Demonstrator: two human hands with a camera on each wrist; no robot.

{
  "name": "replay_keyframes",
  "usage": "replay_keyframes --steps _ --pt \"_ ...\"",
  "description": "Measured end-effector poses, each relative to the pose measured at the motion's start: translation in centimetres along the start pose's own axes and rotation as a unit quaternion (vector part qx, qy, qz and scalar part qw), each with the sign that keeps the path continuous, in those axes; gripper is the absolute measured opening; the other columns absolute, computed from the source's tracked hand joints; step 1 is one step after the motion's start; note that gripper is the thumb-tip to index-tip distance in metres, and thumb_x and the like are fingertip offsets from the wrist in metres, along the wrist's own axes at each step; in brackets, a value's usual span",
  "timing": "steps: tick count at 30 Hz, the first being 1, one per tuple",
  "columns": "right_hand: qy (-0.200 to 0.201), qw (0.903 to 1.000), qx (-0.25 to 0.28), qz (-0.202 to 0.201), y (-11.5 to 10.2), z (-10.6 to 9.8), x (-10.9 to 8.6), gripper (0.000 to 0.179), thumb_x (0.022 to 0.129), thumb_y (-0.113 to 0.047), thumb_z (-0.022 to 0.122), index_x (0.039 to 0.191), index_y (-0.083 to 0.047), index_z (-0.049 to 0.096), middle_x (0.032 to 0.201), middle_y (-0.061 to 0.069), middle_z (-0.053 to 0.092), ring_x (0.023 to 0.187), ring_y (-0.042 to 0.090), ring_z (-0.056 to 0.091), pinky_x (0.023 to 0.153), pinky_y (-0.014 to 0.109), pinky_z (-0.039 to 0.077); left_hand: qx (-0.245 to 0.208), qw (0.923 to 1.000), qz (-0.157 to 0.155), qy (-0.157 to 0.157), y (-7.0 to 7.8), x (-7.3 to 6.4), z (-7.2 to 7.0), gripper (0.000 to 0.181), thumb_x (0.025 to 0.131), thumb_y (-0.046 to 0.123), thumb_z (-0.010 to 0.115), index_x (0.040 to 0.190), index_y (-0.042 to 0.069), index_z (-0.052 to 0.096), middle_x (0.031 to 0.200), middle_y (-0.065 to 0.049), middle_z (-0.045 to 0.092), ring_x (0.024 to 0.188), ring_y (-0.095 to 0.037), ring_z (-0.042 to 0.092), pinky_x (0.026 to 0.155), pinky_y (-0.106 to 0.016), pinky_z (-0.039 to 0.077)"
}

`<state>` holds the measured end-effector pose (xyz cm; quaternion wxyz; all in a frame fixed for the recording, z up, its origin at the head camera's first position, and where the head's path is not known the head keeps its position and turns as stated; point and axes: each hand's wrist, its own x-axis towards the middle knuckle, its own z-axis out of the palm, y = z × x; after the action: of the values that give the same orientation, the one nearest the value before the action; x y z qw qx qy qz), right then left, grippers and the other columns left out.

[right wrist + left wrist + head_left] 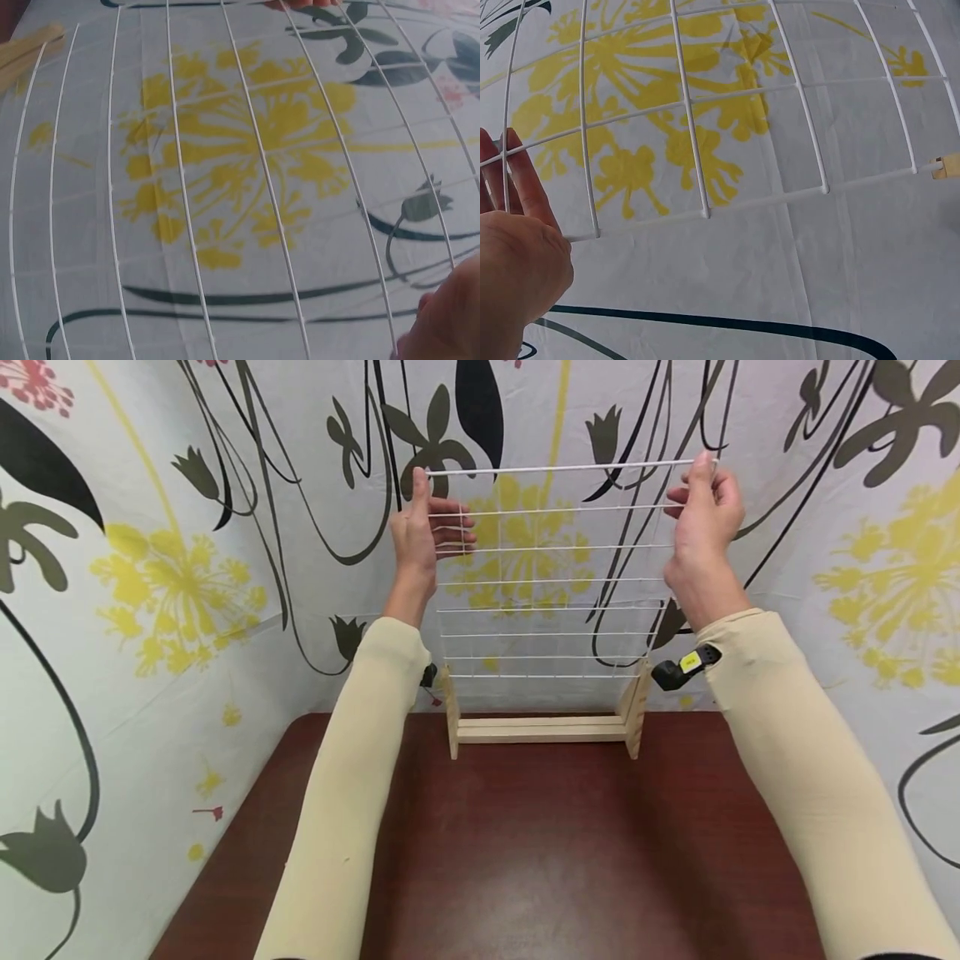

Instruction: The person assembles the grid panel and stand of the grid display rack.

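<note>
A white wire grid rack point(555, 468) stands upright at the table's far side, its lower edge at a pale wooden stand point(540, 734) with two side pieces and crossbars. My left hand point(416, 539) holds the grid's upper left edge, thumb up in front and fingers behind the wires. At the top right corner, my right hand point(705, 518) grips the edge with thumb and curled fingers. The left wrist view shows the left hand point(525, 259) beside the grid's edge. Only part of the right hand point(446, 319) shows in its own wrist view; its fingertips are hidden there.
A dark reddish-brown table point(555, 843) spreads in front of the stand. Patterned cloth point(247, 410) with yellow flowers and dark stems hangs behind and along the sides. Black wrist cameras point(678, 670) sit on the sleeves.
</note>
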<state>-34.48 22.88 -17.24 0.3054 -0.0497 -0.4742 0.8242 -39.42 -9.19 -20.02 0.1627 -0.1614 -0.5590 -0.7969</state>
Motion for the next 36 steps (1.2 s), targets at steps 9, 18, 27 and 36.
replay_keyframes --steps 9,18,27,36 --pt "-0.066 0.9941 -0.037 0.078 -0.2 -2.2 1.5 0.028 0.102 -0.042 0.07 0.096 -0.015 0.067 0.082 -0.001 0.074 0.072 0.015 0.073 0.061 0.024 0.044 0.02 0.9996 -0.021 0.002 -0.9 0.4 -0.1 0.082 0.106 0.069 0.045 0.099 -0.006 0.078 0.084 -0.014 0.081 0.065 -0.025 0.078 0.067 -0.043 0.066" --pt "-0.098 0.9884 -0.041 0.109 0.3 -3.1 2.4 0.029 0.1 -0.042 0.072 0.099 -0.013 0.067 0.08 -0.001 0.069 0.069 0.015 0.065 0.055 0.025 0.04 0.032 0.9988 -0.035 -0.008 -1.4 0.5 -0.5 0.081 0.106 0.069 0.044 0.097 -0.003 0.079 0.092 -0.019 0.081 0.068 -0.025 0.078 0.072 -0.045 0.066" --pt "-0.131 0.9835 -0.015 0.124 0.2 -4.1 3.2 0.029 0.1 -0.037 0.073 0.098 -0.01 0.066 0.077 0.0 0.057 0.064 0.016 0.044 0.052 0.027 0.034 0.044 0.998 -0.042 -0.015 -1.8 0.6 -0.3 0.076 0.106 0.069 0.043 0.091 0.004 0.08 0.091 -0.014 0.081 0.07 -0.023 0.079 0.07 -0.039 0.066" --pt "-0.184 0.9694 0.062 0.151 0.7 -4.4 3.8 0.031 0.107 -0.029 0.064 0.087 -0.006 0.058 0.059 0.002 0.036 0.059 0.016 0.015 0.062 0.031 0.006 0.113 0.9844 -0.131 -0.028 -0.6 0.3 -0.9 0.08 0.1 0.08 0.038 0.108 0.01 0.077 0.106 -0.007 0.083 0.096 -0.024 0.081 0.09 -0.044 0.064"
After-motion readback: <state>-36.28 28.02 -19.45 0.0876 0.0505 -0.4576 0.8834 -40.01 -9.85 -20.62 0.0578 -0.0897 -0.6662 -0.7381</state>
